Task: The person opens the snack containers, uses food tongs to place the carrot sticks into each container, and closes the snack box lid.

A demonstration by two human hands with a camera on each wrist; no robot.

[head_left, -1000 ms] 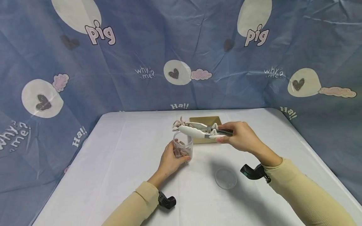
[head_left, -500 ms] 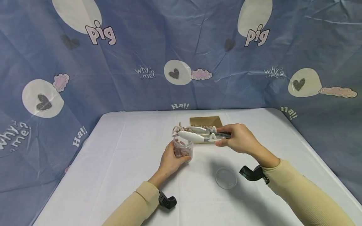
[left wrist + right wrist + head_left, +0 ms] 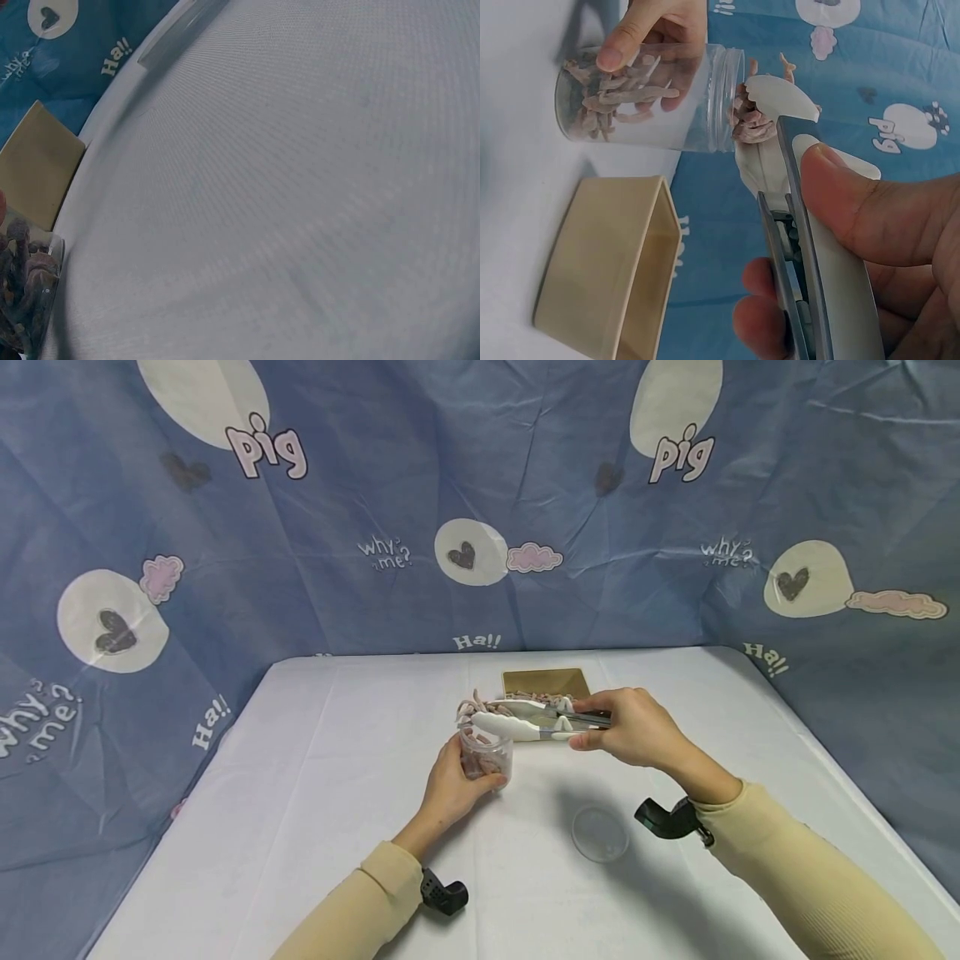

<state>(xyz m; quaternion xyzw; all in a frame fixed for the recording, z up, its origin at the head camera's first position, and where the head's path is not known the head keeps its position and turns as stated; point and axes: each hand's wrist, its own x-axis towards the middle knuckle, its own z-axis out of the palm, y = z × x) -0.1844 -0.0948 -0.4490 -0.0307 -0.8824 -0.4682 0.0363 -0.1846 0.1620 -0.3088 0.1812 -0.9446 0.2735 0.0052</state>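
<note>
My left hand point(image 3: 450, 789) grips a clear plastic jar point(image 3: 487, 758), its fingers and thumb round the lower wall. Inside lie several pinkish-brown, slender, branching pieces point(image 3: 604, 105), gathered toward the bottom. My right hand point(image 3: 637, 727) holds kitchen tongs point(image 3: 506, 725) with white scalloped heads and metal arms, thumb on one arm and fingers on the other. A clump of the same branching pieces point(image 3: 751, 124) is pinched between the tong heads, right at the jar's mouth. In the left wrist view only part of the jar point(image 3: 46, 300) shows, at the left edge.
Behind the tongs stands a tan rectangular box point(image 3: 546, 681) with more of the pieces in it. A clear round lid point(image 3: 600, 833) lies flat on the white-covered table point(image 3: 337, 827), to the right of the jar. A blue printed cloth point(image 3: 375, 610) hangs beyond the table.
My right hand has lowered the tongs and their clump toward the jar's mouth, slightly leftward, with little motion in the last half second. My left hand and the jar have stayed in place.
</note>
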